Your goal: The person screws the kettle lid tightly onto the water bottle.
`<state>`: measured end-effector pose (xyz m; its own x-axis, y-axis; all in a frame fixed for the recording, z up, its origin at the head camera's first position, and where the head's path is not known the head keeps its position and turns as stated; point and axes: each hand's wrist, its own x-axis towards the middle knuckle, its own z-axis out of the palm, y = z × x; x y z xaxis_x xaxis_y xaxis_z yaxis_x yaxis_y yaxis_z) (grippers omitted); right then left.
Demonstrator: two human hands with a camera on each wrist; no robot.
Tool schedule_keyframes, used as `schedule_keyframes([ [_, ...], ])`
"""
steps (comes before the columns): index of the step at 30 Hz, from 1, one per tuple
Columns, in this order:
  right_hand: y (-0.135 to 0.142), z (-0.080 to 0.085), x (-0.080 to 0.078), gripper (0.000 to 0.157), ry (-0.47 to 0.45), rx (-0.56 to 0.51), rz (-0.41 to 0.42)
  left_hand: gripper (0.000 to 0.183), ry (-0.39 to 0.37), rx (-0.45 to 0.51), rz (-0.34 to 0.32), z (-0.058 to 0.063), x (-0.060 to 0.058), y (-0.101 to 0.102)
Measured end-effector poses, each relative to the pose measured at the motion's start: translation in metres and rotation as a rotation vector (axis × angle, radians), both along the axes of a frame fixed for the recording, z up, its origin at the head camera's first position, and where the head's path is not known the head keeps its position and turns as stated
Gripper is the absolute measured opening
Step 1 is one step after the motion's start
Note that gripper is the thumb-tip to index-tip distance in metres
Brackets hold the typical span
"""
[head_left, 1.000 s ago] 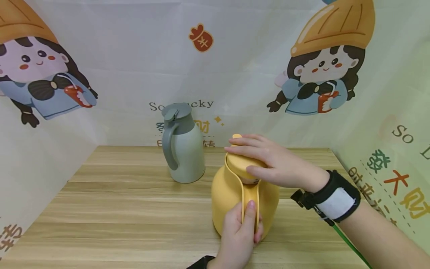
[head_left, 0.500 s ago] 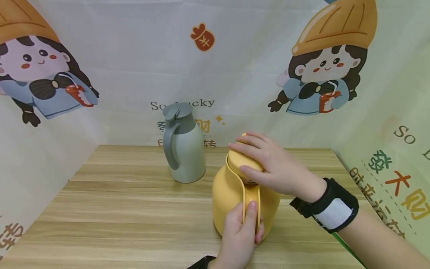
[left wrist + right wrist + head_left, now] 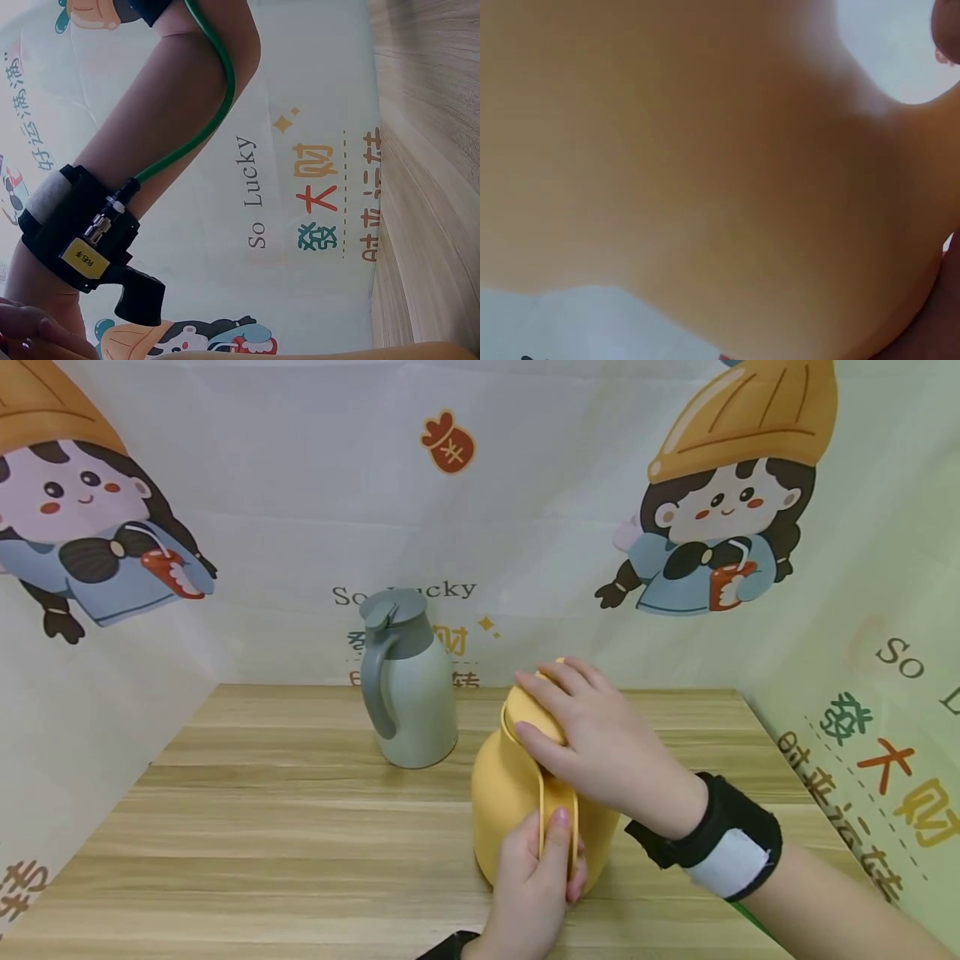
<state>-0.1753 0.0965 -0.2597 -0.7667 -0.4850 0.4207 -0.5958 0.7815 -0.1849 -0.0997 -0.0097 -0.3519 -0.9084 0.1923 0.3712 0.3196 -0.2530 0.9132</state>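
A yellow thermos jug [image 3: 501,822] stands upright on the wooden table, its handle toward me. My left hand [image 3: 528,881] grips that handle [image 3: 558,795], thumb lying along its near face. Over the jug's round yellow lid [image 3: 529,712], my right hand [image 3: 600,739] holds on with the thumb at the near side and the fingers across the far side. Much of the lid is hidden under that hand. In the right wrist view the yellow jug body [image 3: 675,165] fills most of the picture. The left wrist view catches my right hand [image 3: 41,330] only at its lower left corner.
A pale green thermos jug [image 3: 420,702] with a grey lid and handle stands behind and left of the yellow one. Printed cloth walls [image 3: 300,510] enclose the wooden table [image 3: 300,827]. A green cable [image 3: 217,112] runs along my right forearm.
My right hand has turned clockwise with the lid, its wrist coming nearer and to the left. The lid's small tab has shifted right. My left hand has stayed on the handle.
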Motion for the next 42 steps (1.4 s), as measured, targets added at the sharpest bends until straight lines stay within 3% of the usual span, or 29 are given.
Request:
schedule_keyframes([
  [6,-0.006,0.004,0.003,0.052,-0.013,0.048,-0.064,0.033,0.004,0.004,0.006,0.0,0.0,-0.002],
  [11,-0.003,0.005,0.002,0.055,-0.021,0.02,-0.059,0.033,0.01,0.004,-0.001,0.0,-0.001,-0.003],
  [14,0.002,0.006,-0.002,0.056,0.005,-0.025,0.021,0.033,0.006,0.001,-0.01,0.0,-0.001,-0.003],
  [20,0.015,0.009,-0.02,0.053,0.094,-0.072,0.329,0.033,0.0,0.004,-0.014,0.0,-0.001,-0.003],
  [24,0.02,0.011,-0.031,0.053,0.098,-0.066,0.45,0.033,0.003,0.003,-0.016,0.001,-0.001,-0.003],
  [32,0.027,0.006,-0.048,0.053,0.05,-0.058,0.562,0.033,0.012,0.004,-0.006,0.0,-0.001,-0.003],
  [37,0.029,0.001,-0.052,0.052,-0.008,-0.072,0.561,0.032,0.022,0.004,-0.005,-0.002,-0.001,-0.003],
  [42,0.028,-0.002,-0.051,0.051,0.023,-0.068,0.548,0.032,0.016,0.0,-0.004,-0.001,-0.001,-0.003],
])
